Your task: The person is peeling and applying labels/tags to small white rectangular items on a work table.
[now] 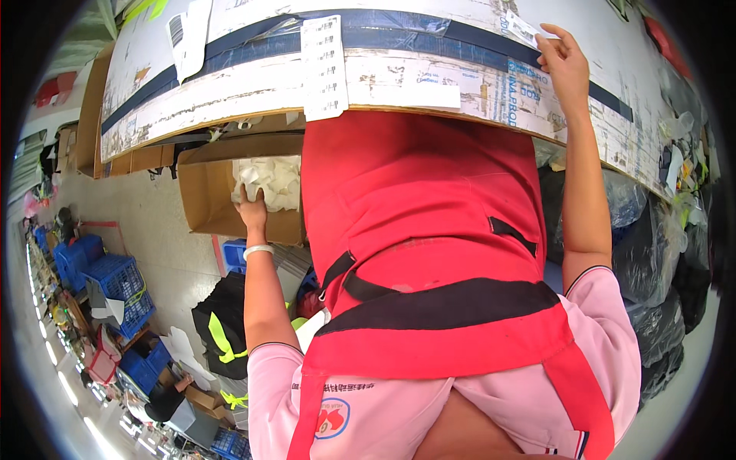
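My left hand [251,208] reaches into an open cardboard box [211,218] below the table edge. Its fingers are apart and touch a heap of crumpled white paper scraps [270,180]. Over the far right of the tabletop, my right hand [566,70] is raised with its fingers bent. A small white label [521,29] with print is at its fingertips, pinched there. On the table, a strip of labels [323,69] hangs over the near edge. Another white label sheet [188,38] lies at the far left.
The worn white tabletop [414,73] has dark blue tape along it. Black plastic bags [644,253] are piled at the right. Blue crates [123,287] stand on the floor at left, near a black bag with yellow ties [222,322]. Another person [165,399] works at lower left.
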`<state>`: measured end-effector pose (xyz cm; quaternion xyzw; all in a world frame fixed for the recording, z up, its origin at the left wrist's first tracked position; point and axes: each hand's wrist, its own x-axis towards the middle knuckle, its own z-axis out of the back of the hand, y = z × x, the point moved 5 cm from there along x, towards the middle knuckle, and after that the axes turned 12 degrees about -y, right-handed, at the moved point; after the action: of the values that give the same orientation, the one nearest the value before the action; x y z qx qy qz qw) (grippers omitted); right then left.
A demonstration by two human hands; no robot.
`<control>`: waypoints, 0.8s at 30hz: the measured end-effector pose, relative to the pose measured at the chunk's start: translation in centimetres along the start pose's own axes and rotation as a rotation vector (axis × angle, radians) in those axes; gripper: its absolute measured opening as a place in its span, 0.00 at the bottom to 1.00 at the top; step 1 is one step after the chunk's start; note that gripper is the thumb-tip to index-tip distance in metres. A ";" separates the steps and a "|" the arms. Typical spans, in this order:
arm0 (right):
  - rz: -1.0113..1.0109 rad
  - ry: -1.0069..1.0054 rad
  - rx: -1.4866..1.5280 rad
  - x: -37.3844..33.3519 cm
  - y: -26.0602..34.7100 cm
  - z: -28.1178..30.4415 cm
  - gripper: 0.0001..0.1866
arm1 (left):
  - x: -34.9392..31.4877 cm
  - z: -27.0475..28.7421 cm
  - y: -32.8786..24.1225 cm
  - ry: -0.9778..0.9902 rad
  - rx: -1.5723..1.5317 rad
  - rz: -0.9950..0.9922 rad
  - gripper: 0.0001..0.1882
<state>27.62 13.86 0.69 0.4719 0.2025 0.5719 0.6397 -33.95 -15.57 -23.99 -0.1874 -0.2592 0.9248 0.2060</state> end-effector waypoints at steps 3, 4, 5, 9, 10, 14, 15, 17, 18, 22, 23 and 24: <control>0.052 0.023 0.041 -1.2 3.7 -0.3 0.14 | -0.5 0.6 -5.6 -0.109 0.030 -0.427 0.24; 0.059 0.035 0.059 -1.9 4.6 -0.5 0.13 | -1.5 0.3 -8.5 0.089 -0.235 -0.271 0.20; 0.055 0.035 0.060 -2.6 4.8 -0.2 0.12 | -4.8 0.0 -13.8 0.217 -0.430 -0.197 0.17; 0.083 0.107 0.116 -5.5 8.1 -3.1 0.08 | -12.9 2.1 -25.5 0.466 -0.721 -0.091 0.16; 0.103 0.162 0.125 -6.5 9.2 -4.0 0.07 | -13.3 1.5 -26.2 0.474 -0.674 -0.128 0.15; 0.206 0.292 0.131 -9.2 11.6 -5.9 0.07 | -14.0 0.5 -26.5 0.545 -0.696 -0.066 0.11; 0.199 0.289 0.129 -10.0 12.2 -5.9 0.07 | -14.2 0.7 -26.3 0.550 -0.690 -0.066 0.11; 0.171 0.391 0.140 -11.3 13.2 -6.3 0.07 | -14.9 0.9 -26.0 0.605 -0.724 -0.028 0.11; 0.201 0.416 0.177 -12.1 13.4 -6.6 0.07 | -15.2 1.1 -25.8 0.631 -0.742 -0.011 0.11; 0.144 0.643 0.284 -15.9 14.0 -8.8 0.06 | -16.1 1.4 -24.8 0.661 -0.840 -0.001 0.13; 0.119 0.712 0.274 -16.8 13.9 -9.6 0.07 | -16.6 1.4 -24.3 0.667 -0.836 -0.004 0.13; -0.049 0.767 0.272 -18.0 12.8 -10.7 0.10 | -17.4 1.8 -24.1 0.649 -0.909 -0.028 0.13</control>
<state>7.37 -0.02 1.27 0.2996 0.5113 0.6590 0.4631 -13.23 -5.77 -4.95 -0.5292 -0.5575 0.6120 0.1862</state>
